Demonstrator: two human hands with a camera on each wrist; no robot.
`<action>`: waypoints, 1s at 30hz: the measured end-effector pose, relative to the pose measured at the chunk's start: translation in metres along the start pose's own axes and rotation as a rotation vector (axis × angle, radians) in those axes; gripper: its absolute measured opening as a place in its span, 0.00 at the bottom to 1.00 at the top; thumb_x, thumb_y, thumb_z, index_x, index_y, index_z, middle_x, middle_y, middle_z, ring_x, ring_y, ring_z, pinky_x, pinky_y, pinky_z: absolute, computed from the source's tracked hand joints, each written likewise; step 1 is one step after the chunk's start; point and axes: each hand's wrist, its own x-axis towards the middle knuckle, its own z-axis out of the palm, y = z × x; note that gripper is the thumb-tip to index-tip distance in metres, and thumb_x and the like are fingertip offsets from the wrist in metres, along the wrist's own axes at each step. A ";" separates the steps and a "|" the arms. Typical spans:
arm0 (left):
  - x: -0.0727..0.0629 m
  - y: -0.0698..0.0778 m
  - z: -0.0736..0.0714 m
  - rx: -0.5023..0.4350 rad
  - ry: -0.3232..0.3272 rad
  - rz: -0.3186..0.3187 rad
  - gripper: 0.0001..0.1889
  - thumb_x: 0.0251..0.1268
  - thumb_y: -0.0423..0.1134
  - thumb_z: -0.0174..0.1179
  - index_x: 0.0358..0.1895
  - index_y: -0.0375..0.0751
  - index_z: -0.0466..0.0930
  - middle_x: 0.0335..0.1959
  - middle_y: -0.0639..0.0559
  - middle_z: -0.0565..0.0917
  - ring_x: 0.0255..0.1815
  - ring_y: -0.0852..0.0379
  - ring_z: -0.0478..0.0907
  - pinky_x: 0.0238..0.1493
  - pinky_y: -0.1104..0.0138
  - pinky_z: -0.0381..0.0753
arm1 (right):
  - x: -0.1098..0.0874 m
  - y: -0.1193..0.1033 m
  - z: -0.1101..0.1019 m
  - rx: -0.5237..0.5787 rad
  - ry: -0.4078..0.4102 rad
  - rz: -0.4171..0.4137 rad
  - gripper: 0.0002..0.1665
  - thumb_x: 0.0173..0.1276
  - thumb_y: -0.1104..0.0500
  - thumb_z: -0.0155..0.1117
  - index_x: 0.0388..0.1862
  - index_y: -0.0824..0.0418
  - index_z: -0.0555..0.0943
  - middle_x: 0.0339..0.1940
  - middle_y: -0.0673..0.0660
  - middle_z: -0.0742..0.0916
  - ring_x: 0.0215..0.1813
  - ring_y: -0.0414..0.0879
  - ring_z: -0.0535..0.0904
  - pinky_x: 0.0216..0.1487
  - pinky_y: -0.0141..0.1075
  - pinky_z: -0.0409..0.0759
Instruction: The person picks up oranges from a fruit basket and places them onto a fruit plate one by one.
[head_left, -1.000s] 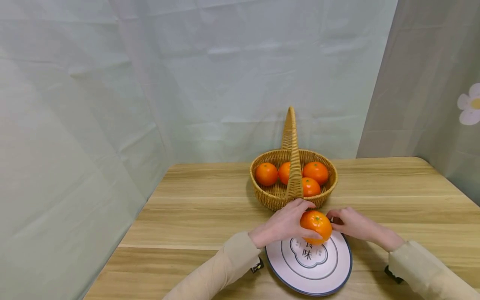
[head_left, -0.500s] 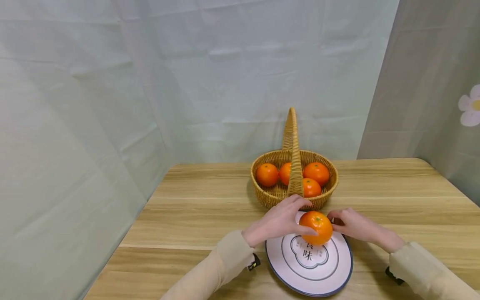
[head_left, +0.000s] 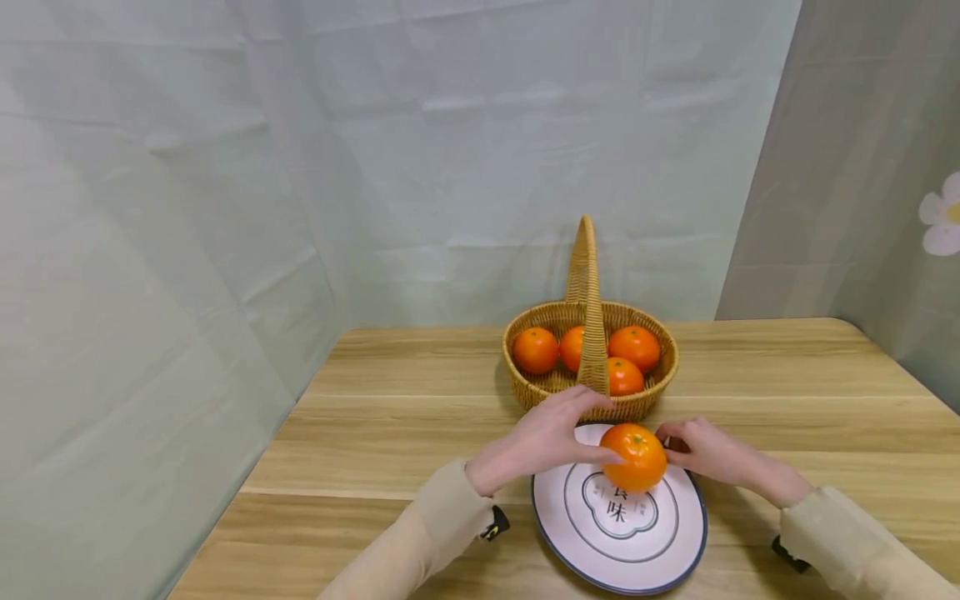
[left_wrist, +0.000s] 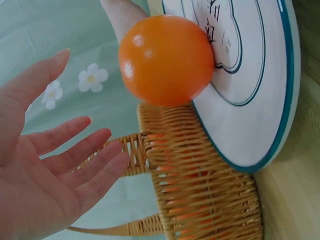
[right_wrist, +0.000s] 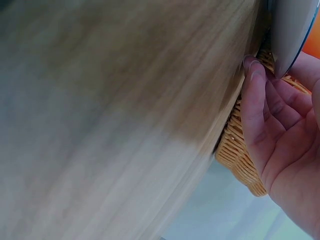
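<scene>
A glossy orange [head_left: 634, 458] sits on the far part of a white plate [head_left: 600, 562] with a blue rim and dark lettering. To its left, my left hand [head_left: 546, 435] has its fingers spread, the thumb overlapping the fruit in the head view. The left wrist view shows a gap between that hand [left_wrist: 55, 175] and the orange [left_wrist: 167, 60]. On the plate's far right edge, my right hand [head_left: 705, 452] pinches the rim with bent fingers. From the right wrist, the plate edge [right_wrist: 291, 35] runs in among the fingers of my right hand [right_wrist: 285, 135].
Right behind the plate stands a wicker basket [head_left: 517, 385] with a tall arched handle [head_left: 590, 283]. Several oranges [head_left: 536, 350] lie inside it. The wooden table [head_left: 390, 417] meets pale hanging cloth [head_left: 465, 167] at the back and left.
My left hand has let go of the orange and drawn away to the left, its fingers opening. The orange stays on the plate, and my right hand keeps its place at the rim.
</scene>
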 end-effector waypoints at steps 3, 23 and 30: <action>-0.003 -0.002 -0.004 -0.011 0.014 0.009 0.30 0.49 0.56 0.64 0.54 0.42 0.74 0.49 0.56 0.74 0.49 0.63 0.69 0.50 0.74 0.65 | -0.001 0.000 0.000 -0.001 0.005 -0.002 0.04 0.60 0.64 0.61 0.34 0.61 0.78 0.22 0.42 0.76 0.21 0.34 0.68 0.20 0.30 0.70; -0.008 -0.032 -0.033 -0.125 0.231 0.015 0.17 0.47 0.40 0.70 0.40 0.35 0.78 0.37 0.49 0.78 0.39 0.53 0.73 0.43 0.62 0.72 | 0.000 -0.001 0.000 0.015 0.004 0.005 0.03 0.60 0.64 0.61 0.34 0.61 0.78 0.21 0.42 0.75 0.21 0.34 0.67 0.20 0.30 0.69; -0.008 -0.043 -0.036 -0.157 0.284 -0.075 0.18 0.47 0.39 0.70 0.41 0.35 0.78 0.37 0.49 0.77 0.40 0.48 0.72 0.41 0.61 0.73 | 0.000 0.001 0.001 0.010 0.000 0.009 0.04 0.60 0.63 0.61 0.35 0.61 0.78 0.21 0.42 0.75 0.21 0.34 0.68 0.20 0.30 0.70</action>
